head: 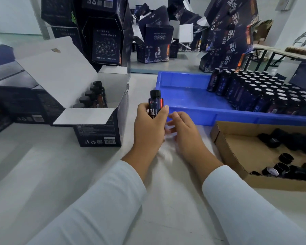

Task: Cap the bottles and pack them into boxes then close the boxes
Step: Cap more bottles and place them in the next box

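Note:
My left hand [148, 126] grips a small dark bottle [155, 101] with a black cap, held upright above the white table. My right hand [182, 131] hovers just beside it with fingers relaxed, holding nothing. To the left stands an open dark box [97, 128] with white flaps, holding a row of several capped bottles [92, 96]. A blue tray [187, 96] behind the hands holds several uncapped bottles [265, 92] on its right side. A shallow cardboard tray [237, 149] at the right holds loose black caps [286, 156].
Stacks of dark printed boxes [106, 32] rise behind the open box and at the back right [231, 32]. More closed dark boxes [16, 96] lie at the far left. A folding table [279, 52] stands at the back right.

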